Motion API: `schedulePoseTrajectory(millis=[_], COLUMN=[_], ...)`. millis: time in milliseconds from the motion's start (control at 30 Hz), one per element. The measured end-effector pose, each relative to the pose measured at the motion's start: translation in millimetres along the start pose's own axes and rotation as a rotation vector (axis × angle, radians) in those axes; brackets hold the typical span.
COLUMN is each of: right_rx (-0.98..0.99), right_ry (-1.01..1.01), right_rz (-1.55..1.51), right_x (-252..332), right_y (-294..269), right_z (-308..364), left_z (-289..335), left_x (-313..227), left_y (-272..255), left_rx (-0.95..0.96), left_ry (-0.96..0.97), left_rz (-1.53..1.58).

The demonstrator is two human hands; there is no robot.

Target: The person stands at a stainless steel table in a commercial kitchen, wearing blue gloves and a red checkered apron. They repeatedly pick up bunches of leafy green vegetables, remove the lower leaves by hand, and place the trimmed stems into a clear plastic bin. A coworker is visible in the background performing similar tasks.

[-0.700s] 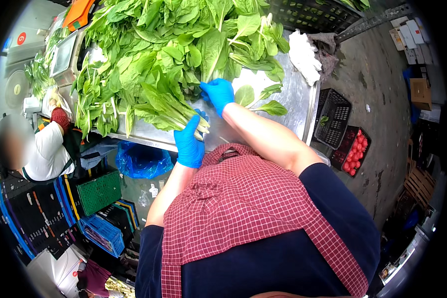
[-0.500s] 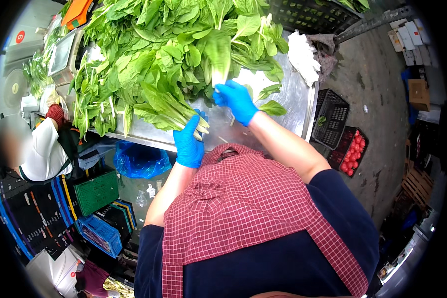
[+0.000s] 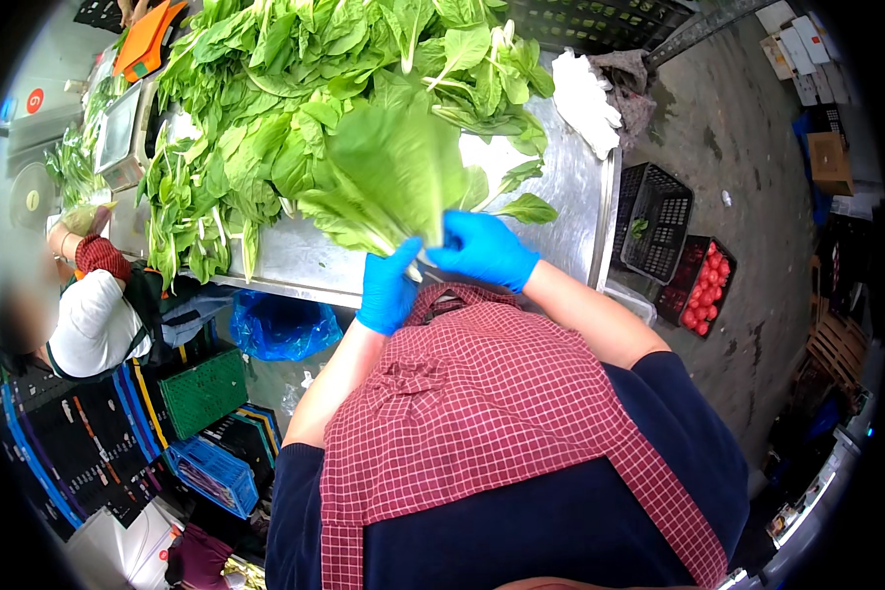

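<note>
Both my hands wear blue gloves and meet at the near edge of the metal table (image 3: pixel 300 258). My left hand (image 3: pixel 387 287) is closed round the pale stalk ends of a bunch of leafy greens (image 3: pixel 354 218). Right beside it, my right hand (image 3: pixel 484 252) pinches the white base of more leafy greens (image 3: pixel 403 157), whose broad leaves are smeared by motion and overlap the bunch. Beyond them a large heap of leafy greens (image 3: pixel 256 108) covers much of the table.
A white cloth (image 3: pixel 585 103) lies at the table's right edge. On the floor to the right are a black crate (image 3: pixel 656 221) and a crate of tomatoes (image 3: pixel 708 290). A blue bag (image 3: pixel 283 324) hangs below the table. At left, a co-worker's sleeve (image 3: pixel 98 320) reaches toward the table.
My right hand has come down toward my left, bringing its leafy greens against the bunch. My left hand keeps its grip on the stalks. The view has shifted slightly.
</note>
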State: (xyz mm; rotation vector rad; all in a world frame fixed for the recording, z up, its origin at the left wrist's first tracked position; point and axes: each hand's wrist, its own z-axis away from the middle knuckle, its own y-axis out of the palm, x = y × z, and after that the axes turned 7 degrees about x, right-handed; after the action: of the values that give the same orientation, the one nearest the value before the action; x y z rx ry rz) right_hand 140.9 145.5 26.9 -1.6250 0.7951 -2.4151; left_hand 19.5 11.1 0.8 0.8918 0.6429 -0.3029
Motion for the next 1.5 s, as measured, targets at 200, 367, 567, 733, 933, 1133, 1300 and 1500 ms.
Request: schedulePoseTrajectory(millis=[200,367,567,733,933,1133,1300,1500], right_rx=[0.190,-0.255,-0.296,-0.279,-0.116,0.004,-0.034,-0.161], right_ry=[-0.282,0.047,0.331,0.191,0.154,-0.038,-0.064,0.066], right_rz=[0.210,-0.128,0.032,-0.444,-1.136,-1.682,-1.455,-0.930], right_x=[16.8,-25.8,-32.5,-101.5,-92.6,-79.8,-59.1,-33.7], right_y=[2.2,13.2,12.5,10.6,-15.7,18.5,-0.1,-30.4], right_z=[-26.8,-89.8,-114.2,-102.1,-25.8,1.0,13.5,16.2], left_z=[0.9,-0.3,8.9,4.9,2.8,4.1,7.7,8.6], left_x=[-7.4,-26.4,-30.5,-27.7,-22.9,-19.6,-18.1,-12.0], left_y=[-10.9,-33.3,-14.7,-11.2,-2.8,6.7,9.2,10.2], left_rx=[-0.204,-0.023,-0.223,-0.206,-0.156,-0.109,-0.079,-0.075], left_ry=[0.102,0.407,0.321,0.282,0.216,0.151,0.155,0.177], left_rz=[-0.073,-0.089,0.093,0.140,0.213,0.200,0.167,0.208])
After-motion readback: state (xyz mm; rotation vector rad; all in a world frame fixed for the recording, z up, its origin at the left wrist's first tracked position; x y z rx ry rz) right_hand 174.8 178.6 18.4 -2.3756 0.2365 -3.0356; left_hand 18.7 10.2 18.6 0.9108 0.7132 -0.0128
